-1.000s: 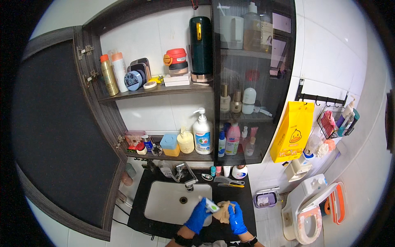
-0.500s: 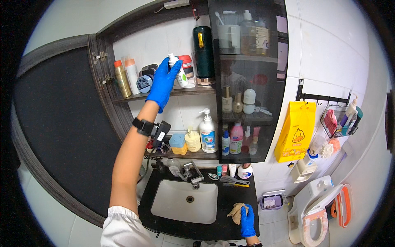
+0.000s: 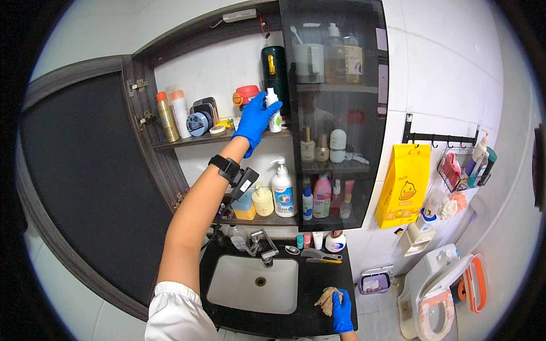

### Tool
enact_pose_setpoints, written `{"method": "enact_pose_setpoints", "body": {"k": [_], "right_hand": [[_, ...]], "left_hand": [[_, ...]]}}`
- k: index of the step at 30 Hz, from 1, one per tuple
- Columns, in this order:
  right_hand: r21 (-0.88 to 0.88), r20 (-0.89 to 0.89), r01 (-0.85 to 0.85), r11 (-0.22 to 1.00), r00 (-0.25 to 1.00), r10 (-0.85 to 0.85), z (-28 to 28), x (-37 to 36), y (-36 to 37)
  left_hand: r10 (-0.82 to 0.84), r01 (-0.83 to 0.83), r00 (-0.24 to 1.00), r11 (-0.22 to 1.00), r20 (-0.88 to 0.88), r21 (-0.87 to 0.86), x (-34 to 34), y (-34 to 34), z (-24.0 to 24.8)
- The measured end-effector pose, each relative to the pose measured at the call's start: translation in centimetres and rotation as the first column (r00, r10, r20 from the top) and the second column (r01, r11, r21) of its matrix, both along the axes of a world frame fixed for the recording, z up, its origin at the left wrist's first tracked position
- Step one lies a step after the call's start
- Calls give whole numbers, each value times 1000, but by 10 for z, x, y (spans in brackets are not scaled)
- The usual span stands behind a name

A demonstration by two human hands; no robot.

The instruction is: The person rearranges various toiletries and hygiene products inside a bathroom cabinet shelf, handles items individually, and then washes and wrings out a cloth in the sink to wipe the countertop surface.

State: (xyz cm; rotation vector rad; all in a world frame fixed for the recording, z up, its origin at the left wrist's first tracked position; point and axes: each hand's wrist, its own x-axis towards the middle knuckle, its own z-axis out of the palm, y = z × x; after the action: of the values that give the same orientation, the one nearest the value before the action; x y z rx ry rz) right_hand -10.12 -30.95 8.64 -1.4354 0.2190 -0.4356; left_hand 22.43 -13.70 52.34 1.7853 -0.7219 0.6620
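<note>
My left hand (image 3: 257,118), in a blue glove, is closed round a small white spray bottle (image 3: 273,116) with a green mark. The bottle stands upright at the right end of the upper cabinet shelf (image 3: 219,137), in front of a dark green cylinder (image 3: 274,68). Behind my fingers sits a red-lidded container (image 3: 246,94), partly covered. Low at the right, my right hand (image 3: 342,312), also gloved in blue, grips a crumpled tan cloth (image 3: 326,300) on the black counter (image 3: 310,284).
Left on that shelf stand a gold spray can (image 3: 167,117), a white bottle (image 3: 180,113) and a round blue jar (image 3: 197,124). A white pump bottle (image 3: 282,190) is on the lower shelf. The dark glass door (image 3: 338,131) flanks the right. Below lies the sink (image 3: 253,284).
My left hand has carried the spray bottle rightward and slightly down, from before the red-lidded container to the green cylinder. My right hand still holds the cloth; the view has shifted slightly.
</note>
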Motion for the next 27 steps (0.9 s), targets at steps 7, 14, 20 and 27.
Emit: {"method": "enact_pose_setpoints", "body": {"k": [7,14,20,27], "right_hand": [[-83,-29,81,993,996,-84,-44,11,-11],[-124,-50,83,989,995,-90,-31,3,-11],[-21,-58,28,999,998,-29,-12,-3,-10],[-75,-67,35,997,997,-40,-60,5,-24]], "left_hand": [[-111,112,993,993,35,-29,19,-13,-18],[3,10,988,997,154,-82,29,-17,-29],[96,-78,972,993,215,-88,30,-17,-38],[34,-11,971,995,236,-98,29,-22,-38]]}}
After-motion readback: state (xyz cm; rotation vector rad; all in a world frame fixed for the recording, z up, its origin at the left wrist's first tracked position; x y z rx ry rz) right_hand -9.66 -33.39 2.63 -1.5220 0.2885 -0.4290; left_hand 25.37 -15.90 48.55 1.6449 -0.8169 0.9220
